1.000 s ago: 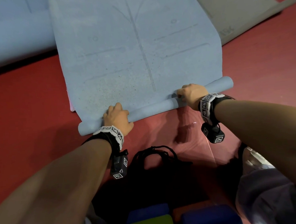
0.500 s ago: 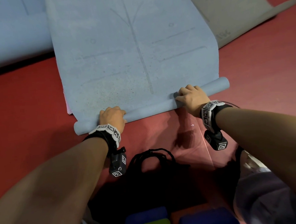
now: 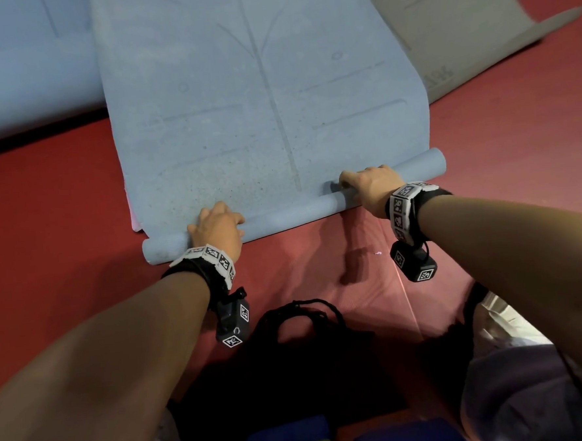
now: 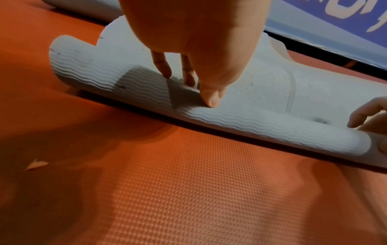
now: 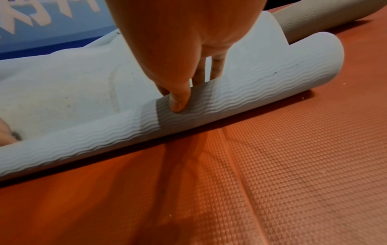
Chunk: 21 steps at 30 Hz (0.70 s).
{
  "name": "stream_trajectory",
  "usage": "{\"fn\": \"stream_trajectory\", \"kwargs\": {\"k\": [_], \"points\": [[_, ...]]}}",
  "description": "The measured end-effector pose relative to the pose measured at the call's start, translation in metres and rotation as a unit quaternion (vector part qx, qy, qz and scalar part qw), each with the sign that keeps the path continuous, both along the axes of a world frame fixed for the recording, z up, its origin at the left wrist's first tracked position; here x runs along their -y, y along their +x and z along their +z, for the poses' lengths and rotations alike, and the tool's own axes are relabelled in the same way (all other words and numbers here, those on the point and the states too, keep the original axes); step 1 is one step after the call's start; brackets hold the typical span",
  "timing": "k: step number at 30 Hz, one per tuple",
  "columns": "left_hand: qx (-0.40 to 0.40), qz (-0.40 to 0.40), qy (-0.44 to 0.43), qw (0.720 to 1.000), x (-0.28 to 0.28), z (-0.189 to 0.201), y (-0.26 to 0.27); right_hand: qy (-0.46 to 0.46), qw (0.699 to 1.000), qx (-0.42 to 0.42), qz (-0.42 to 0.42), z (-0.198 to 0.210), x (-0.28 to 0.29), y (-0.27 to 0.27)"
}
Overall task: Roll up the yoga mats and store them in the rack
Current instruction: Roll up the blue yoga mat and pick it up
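Three yoga mats show in the head view. The blue mat (image 3: 263,119) in the middle lies flat on the floor (image 3: 43,208) with its near end wound into a thin roll (image 3: 292,210); that roll runs slanted, its right end farther from the person than its left. A second blue mat (image 3: 25,73) lies to the left of the middle mat, tucked under its left edge. A grey mat (image 3: 458,29) lies to the right of it, also flat, its near corner pointing away to the right.

Two hands rest on the roll. The left hand (image 3: 216,226) sits near the roll's left end, fingers curled over the top and thumb (image 4: 211,97) pressed on the ribbed near face, so it grips the roll. The right hand (image 3: 371,186) sits near the roll's right end in the same way, thumb (image 5: 178,101) on the near face and fingers bent over the crest. A short stub of roll sticks out past each hand.

The floor is red matting with a fine dimpled texture, and a seam (image 5: 236,159) runs through it on the near side of the roll. A small pale scrap (image 4: 36,164) lies on the matting, nearer than the roll. A black bag with looped handles (image 3: 299,322) sits between the person's forearms. Behind the mats, the wrist views show a blue board with white lettering (image 4: 339,15)
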State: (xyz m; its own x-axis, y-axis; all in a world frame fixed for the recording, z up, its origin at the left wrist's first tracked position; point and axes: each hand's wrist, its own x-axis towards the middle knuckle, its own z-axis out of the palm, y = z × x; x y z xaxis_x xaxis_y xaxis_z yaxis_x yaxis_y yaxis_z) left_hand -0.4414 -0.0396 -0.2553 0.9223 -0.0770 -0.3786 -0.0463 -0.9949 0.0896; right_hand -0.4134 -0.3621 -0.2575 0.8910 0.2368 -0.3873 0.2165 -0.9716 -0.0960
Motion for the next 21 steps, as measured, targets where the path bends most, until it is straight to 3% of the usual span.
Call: {"fn": "stream_trajectory", "kwargs": {"k": [8,18,21], "points": [[-0.024,-0.014,0.023,0.999,0.003,0.003,-0.002,0.006,1.000,-0.019,-0.018,-0.002,-0.002,0.009],[-0.015,-0.042,0.043,0.998,0.000,0.002,0.010,-0.004,0.993,0.107,0.052,-0.006,0.000,-0.010],[-0.011,-0.044,0.040,0.998,-0.001,0.000,0.012,-0.010,0.993,0.098,0.063,-0.003,-0.002,-0.013]]}}
